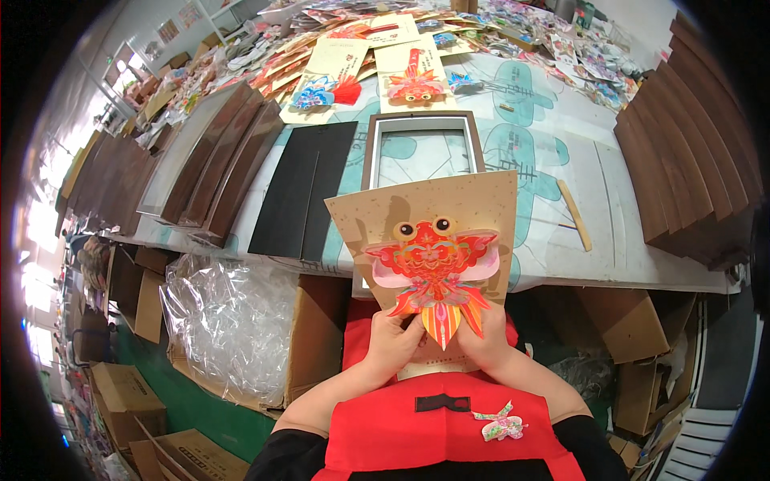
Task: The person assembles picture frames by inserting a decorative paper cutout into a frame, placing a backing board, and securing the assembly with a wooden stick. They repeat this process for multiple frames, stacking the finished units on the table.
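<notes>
I hold a tan card upright in front of me, above my lap. A red and orange paper goldfish with googly eyes lies on the card. My left hand grips the card's lower left edge, fingers at the fish's tail. My right hand grips the lower right edge, thumb near the tail fins. Just beyond the card, an empty dark wooden frame lies flat on the table.
Black backing boards lie left of the frame. Stacks of dark frames sit at left and another frame stack at right. Finished fish cards lie at the back. A wooden stick lies at right. A box of clear plastic wrap stands below left.
</notes>
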Demonstrator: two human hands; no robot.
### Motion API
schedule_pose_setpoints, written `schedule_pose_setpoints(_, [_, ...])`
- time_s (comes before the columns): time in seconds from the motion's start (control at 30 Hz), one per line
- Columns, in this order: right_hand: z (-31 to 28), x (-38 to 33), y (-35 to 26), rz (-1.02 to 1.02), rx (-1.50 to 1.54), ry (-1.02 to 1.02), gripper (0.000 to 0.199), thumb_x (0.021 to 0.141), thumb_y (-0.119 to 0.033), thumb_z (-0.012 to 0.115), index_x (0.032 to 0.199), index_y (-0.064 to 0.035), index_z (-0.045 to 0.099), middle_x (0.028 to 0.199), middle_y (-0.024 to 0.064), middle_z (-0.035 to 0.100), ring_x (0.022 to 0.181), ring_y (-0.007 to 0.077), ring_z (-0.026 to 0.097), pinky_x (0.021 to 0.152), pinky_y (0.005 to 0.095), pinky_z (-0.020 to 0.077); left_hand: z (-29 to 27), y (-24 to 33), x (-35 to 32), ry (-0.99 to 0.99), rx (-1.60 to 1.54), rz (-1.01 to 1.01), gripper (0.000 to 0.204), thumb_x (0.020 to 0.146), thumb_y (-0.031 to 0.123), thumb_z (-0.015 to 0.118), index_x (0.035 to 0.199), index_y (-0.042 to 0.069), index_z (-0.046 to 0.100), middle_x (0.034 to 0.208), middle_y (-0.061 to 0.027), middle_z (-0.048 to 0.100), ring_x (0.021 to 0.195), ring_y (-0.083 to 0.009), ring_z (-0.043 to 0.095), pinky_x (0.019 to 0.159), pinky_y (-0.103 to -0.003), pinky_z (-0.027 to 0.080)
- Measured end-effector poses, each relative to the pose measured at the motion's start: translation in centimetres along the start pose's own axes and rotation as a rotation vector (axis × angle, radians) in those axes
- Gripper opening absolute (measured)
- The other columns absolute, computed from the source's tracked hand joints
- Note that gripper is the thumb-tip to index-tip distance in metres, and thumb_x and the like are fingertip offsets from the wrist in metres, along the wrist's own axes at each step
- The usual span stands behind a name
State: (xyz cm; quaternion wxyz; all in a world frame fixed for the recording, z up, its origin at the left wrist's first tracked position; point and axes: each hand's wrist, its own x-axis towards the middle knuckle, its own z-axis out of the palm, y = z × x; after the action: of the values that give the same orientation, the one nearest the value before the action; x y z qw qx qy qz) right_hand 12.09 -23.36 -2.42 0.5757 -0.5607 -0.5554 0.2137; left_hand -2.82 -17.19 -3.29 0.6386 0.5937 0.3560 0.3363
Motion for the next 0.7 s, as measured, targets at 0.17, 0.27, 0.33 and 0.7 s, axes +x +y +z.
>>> schedule_pose_setpoints(0.17, [0.4, 0.0, 0.6, -0.048, 0.034, -0.047, 0.025, 0.080, -0.001, 0.055, 0.104, 0.0025, 0.061, 0.089, 0.0191, 0.064, 0.077, 0.0352, 0.064, 0.067, 0.0352, 0.0496, 0.4, -0.1, -0.1, 0.048, 0.041, 0.045, 0.013, 0.091, 0.008, 0.057, 0.098, 0.000, 0.064, 0.066, 0.0001, 0.061, 0.054, -0.0045, 0.054, 0.049, -0.022, 0.044])
schedule_pose_setpoints(0.27, [0.3, -0.1, 1.0, 0.044, 0.074, -0.047, 0.023, 0.083, -0.003, 0.055, 0.105, 0.0027, 0.060, 0.089, 0.0185, 0.064, 0.078, 0.0333, 0.064, 0.068, 0.0351, 0.0494, -0.1, -0.1, -0.1, -0.018, -0.083, -0.032, 0.013, 0.091, 0.008, 0.058, 0.098, -0.001, 0.064, 0.072, -0.0014, 0.063, 0.060, -0.0043, 0.056, 0.053, -0.021, 0.046])
schedule_pose_setpoints(0.33, [0.3, -0.5, 0.9, 0.170, 0.140, -0.048, 0.021, 0.085, -0.003, 0.056, 0.105, 0.0029, 0.060, 0.089, 0.0168, 0.065, 0.079, 0.0300, 0.065, 0.069, 0.0343, 0.0495, -0.6, -0.2, -0.1, -0.074, -0.203, -0.097, 0.013, 0.091, 0.007, 0.058, 0.099, -0.001, 0.064, 0.079, -0.0025, 0.066, 0.067, -0.0049, 0.059, 0.059, -0.022, 0.048])
schedule_pose_setpoints(0.7, [0.6, -0.4, 0.2, 0.284, 0.335, 0.092, 0.016, 0.084, 0.001, 0.062, 0.099, 0.0025, 0.065, 0.089, 0.0059, 0.067, 0.081, 0.0090, 0.061, 0.072, 0.0251, 0.0491, -0.1, -0.6, -0.2, -0.031, -0.353, -0.114, 0.025, 0.089, 0.003, 0.061, 0.114, -0.001, 0.060, 0.104, -0.0080, 0.065, 0.091, -0.0100, 0.060, 0.079, -0.026, 0.051])
